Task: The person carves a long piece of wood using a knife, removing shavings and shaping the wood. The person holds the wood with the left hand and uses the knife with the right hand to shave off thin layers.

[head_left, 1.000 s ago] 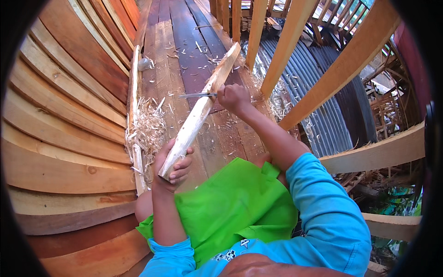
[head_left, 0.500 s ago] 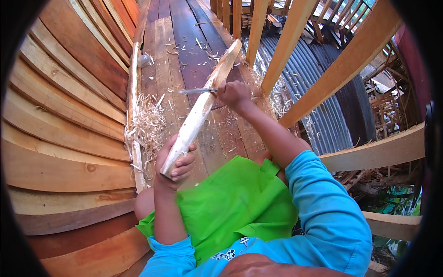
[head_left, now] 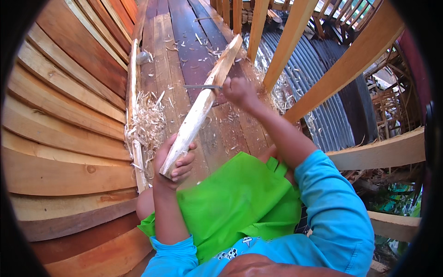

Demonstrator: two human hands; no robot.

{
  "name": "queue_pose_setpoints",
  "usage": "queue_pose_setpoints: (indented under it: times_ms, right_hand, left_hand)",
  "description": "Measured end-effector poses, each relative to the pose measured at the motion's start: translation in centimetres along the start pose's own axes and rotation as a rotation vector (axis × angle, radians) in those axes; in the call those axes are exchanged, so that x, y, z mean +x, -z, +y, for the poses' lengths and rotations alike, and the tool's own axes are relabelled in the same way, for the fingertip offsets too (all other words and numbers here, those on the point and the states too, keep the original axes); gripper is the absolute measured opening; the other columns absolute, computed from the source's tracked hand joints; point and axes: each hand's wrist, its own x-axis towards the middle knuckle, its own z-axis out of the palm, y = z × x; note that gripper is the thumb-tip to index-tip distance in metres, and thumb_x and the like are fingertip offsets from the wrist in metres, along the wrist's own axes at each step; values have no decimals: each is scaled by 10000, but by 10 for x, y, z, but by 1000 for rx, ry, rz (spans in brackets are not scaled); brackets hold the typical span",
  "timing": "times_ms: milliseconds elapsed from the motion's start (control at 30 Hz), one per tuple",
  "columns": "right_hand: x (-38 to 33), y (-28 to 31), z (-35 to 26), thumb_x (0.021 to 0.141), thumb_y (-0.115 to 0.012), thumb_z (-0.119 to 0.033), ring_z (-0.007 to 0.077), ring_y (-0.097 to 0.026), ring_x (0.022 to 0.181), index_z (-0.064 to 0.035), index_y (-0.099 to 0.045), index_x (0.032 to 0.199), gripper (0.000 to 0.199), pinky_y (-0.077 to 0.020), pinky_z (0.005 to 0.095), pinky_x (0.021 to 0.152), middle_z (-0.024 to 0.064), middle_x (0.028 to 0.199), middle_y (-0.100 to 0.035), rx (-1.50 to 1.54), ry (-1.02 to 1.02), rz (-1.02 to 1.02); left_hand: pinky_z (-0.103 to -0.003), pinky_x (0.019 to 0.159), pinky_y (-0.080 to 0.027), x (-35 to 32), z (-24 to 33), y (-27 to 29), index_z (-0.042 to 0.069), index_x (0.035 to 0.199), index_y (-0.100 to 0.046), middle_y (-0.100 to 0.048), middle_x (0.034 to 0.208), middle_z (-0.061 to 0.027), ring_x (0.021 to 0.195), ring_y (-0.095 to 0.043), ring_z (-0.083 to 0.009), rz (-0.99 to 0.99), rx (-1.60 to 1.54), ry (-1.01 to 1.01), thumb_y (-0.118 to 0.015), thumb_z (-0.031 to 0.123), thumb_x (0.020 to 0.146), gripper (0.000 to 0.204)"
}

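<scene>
My left hand is wrapped round the near end of a pale, peeled wooden pole. The pole slants away from me to the upper right, and its far end is darker and rougher. In my right hand is a knife, closed in the fist, its handle hidden by the fingers. The knife's thin blade points left and lies across the pole about midway along, apparently touching the wood.
Curled wood shavings are heaped by a narrow strip of wood along the plank wall. More are scattered over the plank floor. Wooden railing slats rise close on the right, with corrugated metal roofing beyond them.
My right hand and the knife have shifted slightly away from me and to the right along the pole. My left hand keeps its hold at the near end.
</scene>
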Motion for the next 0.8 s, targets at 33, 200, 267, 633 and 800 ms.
queue_pose_setpoints:
  times_ms: [33, 200, 267, 633, 800]
  right_hand:
    - [11, 6, 1, 929, -398, -358, 413, -667, 674, -5, -673, 694, 505, -542, 513, 689, 238, 679, -644, 1, -15, -15]
    - [-33, -6, -46, 944, -360, -335, 395, -629, 541, -16, -644, 587, 557, -523, 514, 580, 222, 555, -591, 38, 195, -186]
    - [5, -3, 2, 941, -367, -335, 389, -626, 531, -26, -639, 574, 551, -523, 514, 568, 215, 542, -586, -16, 95, 66]
    - [4, 5, 11, 937, -402, -384, 381, -676, 820, -58, -678, 866, 433, -534, 507, 754, 243, 871, -676, -35, -114, -117]
    - [-24, -19, -24, 942, -387, -364, 394, -676, 741, -65, -660, 866, 412, -534, 527, 723, 202, 826, -685, 7, -38, -89]
  left_hand:
    - [-280, 280, -383, 3, 1, -3, -26, 1056, -406, -443, 570, -66, 342, -451, -169, -26, -44, 3, -357, 439, 995, 471]
    - [-270, 300, -395, -9, 9, 4, -26, 1071, -396, -444, 583, -63, 356, -463, -171, -37, -25, -2, -361, 430, 996, 463]
    - [-268, 297, -386, 0, 2, -1, -27, 1073, -395, -445, 587, -64, 357, -461, -173, -8, 34, 6, -364, 428, 995, 463]
    - [-275, 314, -388, 5, -4, -4, -35, 1080, -372, -444, 614, -65, 388, -472, -173, -107, -61, -1, -395, 444, 976, 491]
    - [-270, 316, -391, 1, 3, 2, -32, 1087, -344, -449, 633, -67, 409, -483, -167, -197, -210, -30, -420, 400, 967, 455]
